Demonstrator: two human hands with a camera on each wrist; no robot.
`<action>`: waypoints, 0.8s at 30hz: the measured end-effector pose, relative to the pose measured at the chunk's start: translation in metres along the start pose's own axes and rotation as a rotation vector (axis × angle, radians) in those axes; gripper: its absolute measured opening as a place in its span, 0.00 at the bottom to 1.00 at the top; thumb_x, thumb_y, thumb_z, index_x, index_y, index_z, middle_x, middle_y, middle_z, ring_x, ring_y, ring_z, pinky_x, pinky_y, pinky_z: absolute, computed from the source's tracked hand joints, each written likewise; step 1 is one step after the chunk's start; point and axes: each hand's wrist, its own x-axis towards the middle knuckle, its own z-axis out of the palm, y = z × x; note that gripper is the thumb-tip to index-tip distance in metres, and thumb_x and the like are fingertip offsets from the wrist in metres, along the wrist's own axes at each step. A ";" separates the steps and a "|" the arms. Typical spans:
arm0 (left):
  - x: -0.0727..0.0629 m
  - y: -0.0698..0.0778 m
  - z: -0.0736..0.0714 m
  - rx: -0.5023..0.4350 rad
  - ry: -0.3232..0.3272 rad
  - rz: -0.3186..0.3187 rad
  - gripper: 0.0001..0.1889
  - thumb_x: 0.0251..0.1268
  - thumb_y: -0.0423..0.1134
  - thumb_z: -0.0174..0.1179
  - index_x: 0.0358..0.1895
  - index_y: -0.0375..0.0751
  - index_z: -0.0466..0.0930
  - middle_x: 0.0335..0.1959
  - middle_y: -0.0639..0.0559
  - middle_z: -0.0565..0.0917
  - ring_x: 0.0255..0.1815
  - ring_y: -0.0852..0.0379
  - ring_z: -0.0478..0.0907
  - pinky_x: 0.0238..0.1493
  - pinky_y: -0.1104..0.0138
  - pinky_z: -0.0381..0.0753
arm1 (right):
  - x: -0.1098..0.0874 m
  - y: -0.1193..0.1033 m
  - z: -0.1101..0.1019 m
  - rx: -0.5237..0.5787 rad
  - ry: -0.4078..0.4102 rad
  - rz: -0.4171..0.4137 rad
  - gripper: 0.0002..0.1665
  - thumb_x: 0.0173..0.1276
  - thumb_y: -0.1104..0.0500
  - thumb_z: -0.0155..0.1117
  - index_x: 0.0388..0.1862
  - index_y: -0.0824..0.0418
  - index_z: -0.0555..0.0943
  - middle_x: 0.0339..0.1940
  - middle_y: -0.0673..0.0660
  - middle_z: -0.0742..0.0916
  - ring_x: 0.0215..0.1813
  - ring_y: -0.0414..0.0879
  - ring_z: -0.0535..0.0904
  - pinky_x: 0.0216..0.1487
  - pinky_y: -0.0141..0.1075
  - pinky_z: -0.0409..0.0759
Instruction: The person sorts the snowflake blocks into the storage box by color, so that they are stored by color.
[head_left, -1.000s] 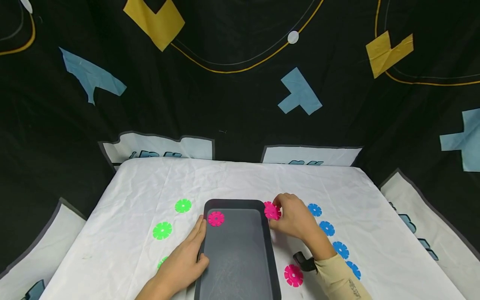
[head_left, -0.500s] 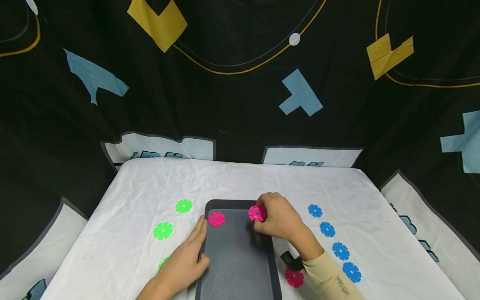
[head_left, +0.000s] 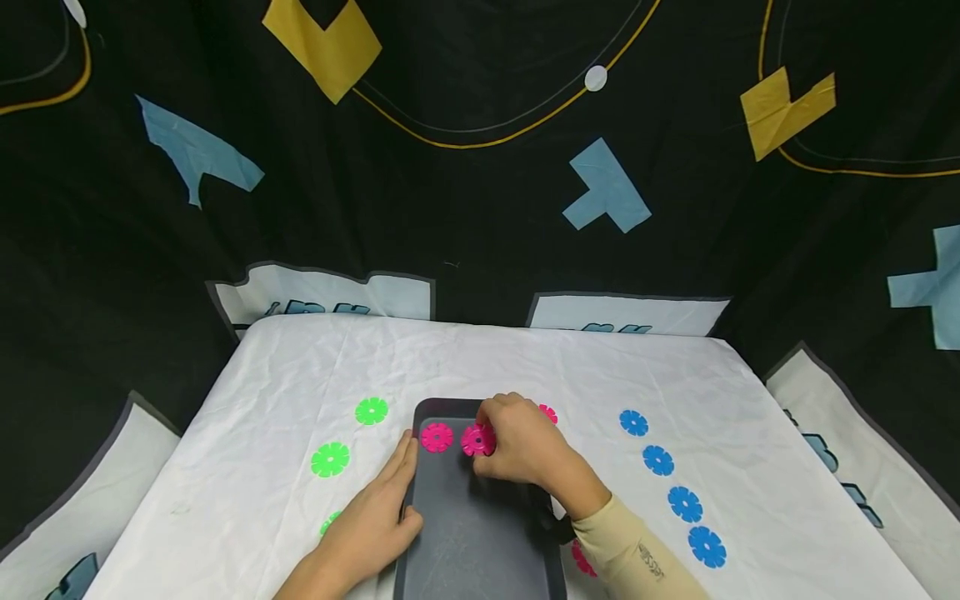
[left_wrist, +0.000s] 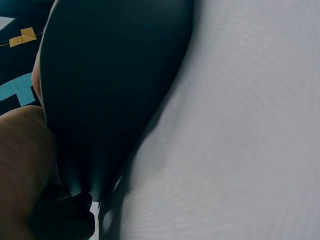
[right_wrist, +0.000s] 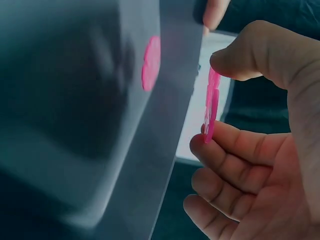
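Note:
A dark grey rectangular tray lies on the white cloth in the head view. My left hand rests along its left rim, fingers straight. Over the tray's far end, my right hand pinches a pink notched disc between thumb and fingertips. Seen edge-on in the right wrist view, this held disc stands between the thumb and index finger. Just left of it, another pink disc lies in the tray's far left corner. The left wrist view shows the tray's dark side beside the hand.
Three green discs lie left of the tray, one partly behind the left hand. Several blue discs form a slanting row on the right. Beside the tray's right side are pink discs, partly covered by the right arm.
My right hand has carried the pink disc leftward from the tray's right rim to beside the disc in the far left corner. My left hand keeps its place on the rim.

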 end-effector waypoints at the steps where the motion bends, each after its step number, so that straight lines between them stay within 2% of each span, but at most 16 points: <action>1: 0.000 0.000 0.000 0.001 0.000 0.000 0.44 0.52 0.33 0.54 0.76 0.33 0.48 0.79 0.50 0.43 0.75 0.60 0.48 0.67 0.59 0.63 | 0.002 -0.002 0.002 -0.008 -0.008 -0.013 0.24 0.42 0.45 0.72 0.37 0.56 0.81 0.27 0.43 0.78 0.33 0.38 0.72 0.31 0.31 0.74; 6: 0.000 0.001 -0.001 0.009 -0.003 0.000 0.44 0.52 0.33 0.54 0.76 0.34 0.48 0.79 0.52 0.42 0.75 0.60 0.49 0.67 0.59 0.63 | 0.010 -0.016 0.012 -0.068 -0.047 -0.080 0.22 0.42 0.44 0.73 0.32 0.55 0.81 0.22 0.41 0.74 0.29 0.37 0.70 0.26 0.29 0.70; 12: -0.001 0.001 -0.002 0.010 -0.005 0.005 0.44 0.53 0.34 0.55 0.77 0.34 0.48 0.79 0.51 0.43 0.75 0.61 0.50 0.67 0.59 0.64 | 0.017 -0.032 0.027 -0.114 -0.108 -0.134 0.19 0.42 0.43 0.73 0.25 0.51 0.77 0.19 0.41 0.72 0.28 0.37 0.70 0.26 0.29 0.69; 24: -0.001 0.000 -0.002 -0.002 -0.007 0.018 0.45 0.53 0.34 0.55 0.77 0.34 0.46 0.79 0.47 0.44 0.75 0.59 0.49 0.68 0.60 0.60 | 0.024 -0.046 0.042 -0.166 -0.182 -0.129 0.20 0.43 0.41 0.72 0.25 0.51 0.75 0.17 0.41 0.72 0.26 0.38 0.70 0.32 0.34 0.73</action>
